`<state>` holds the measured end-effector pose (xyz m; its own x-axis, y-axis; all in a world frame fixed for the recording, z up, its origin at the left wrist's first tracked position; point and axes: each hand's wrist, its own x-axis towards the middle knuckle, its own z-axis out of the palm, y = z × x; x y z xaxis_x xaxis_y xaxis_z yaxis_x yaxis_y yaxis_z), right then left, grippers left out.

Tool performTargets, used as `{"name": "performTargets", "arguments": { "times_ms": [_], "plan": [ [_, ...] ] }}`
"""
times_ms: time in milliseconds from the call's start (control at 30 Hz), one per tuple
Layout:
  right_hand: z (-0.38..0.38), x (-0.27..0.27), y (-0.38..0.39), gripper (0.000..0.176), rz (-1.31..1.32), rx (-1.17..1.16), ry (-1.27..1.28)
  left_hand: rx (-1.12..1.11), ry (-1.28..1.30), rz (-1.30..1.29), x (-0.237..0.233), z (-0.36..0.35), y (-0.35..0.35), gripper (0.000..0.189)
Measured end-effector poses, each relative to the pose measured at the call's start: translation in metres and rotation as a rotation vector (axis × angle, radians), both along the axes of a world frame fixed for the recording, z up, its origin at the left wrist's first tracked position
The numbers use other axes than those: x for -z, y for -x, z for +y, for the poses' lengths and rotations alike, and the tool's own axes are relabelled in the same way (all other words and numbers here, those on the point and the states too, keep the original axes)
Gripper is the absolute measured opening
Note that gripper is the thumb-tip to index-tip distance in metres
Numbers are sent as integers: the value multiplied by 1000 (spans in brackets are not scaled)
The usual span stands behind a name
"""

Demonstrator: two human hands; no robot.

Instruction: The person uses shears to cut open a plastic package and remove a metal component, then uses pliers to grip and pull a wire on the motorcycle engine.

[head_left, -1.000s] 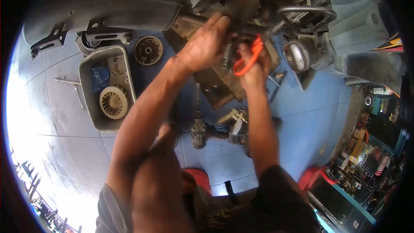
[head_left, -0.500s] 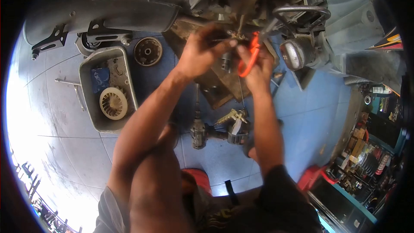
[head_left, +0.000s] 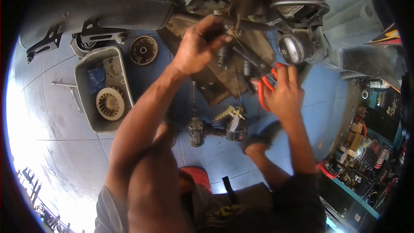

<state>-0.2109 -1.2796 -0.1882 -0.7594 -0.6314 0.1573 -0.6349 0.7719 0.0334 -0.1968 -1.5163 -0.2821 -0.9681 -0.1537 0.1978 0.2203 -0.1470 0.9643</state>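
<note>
My right hand (head_left: 284, 97) is closed around the red-orange handles of a pair of pliers (head_left: 264, 90), whose dark jaws point up and left over the board. Under the motorcycle, my left hand (head_left: 196, 47) has its thumb and forefinger curled at a small brass-coloured metal part (head_left: 233, 30); exactly what lies between the fingertips is too small to make out. Below the hands, a stained brown board (head_left: 224, 80) lies on the floor with metal sockets (head_left: 246, 68) on it. A thin cable hangs down near the sockets.
An impact wrench (head_left: 196, 131) and a brass-coloured air gun (head_left: 230, 113) lie nearer me. Leftward stand a grey tray (head_left: 82, 99) with a cooling fan wheel (head_left: 110, 103), and a round metal drum (head_left: 143, 50). The exhaust (head_left: 116, 11) spans the upper left; shelves of parts stand right.
My right hand has moved right and down with the pliers, away from the metal part. My left hand has stayed beside that part. The view has shifted slightly.
</note>
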Motion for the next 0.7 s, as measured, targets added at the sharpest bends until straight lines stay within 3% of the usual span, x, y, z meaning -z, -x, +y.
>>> {"name": "performTargets", "arguments": {
  "times_ms": [167, 433, 700],
  "plan": [
    [-5, -15, 15, 57, 151, -94, -168, 63, 46, -43, -4, -5, 4, 30],
    [-6, -7, 10, 52, 135, -30, -208, 106, -7, 100, 1, -12, 12, 29],
    [-8, -10, 12, 52, 209, -90, -216, 187, 22, 12, -5, -19, 10, 32]
  ]
}}
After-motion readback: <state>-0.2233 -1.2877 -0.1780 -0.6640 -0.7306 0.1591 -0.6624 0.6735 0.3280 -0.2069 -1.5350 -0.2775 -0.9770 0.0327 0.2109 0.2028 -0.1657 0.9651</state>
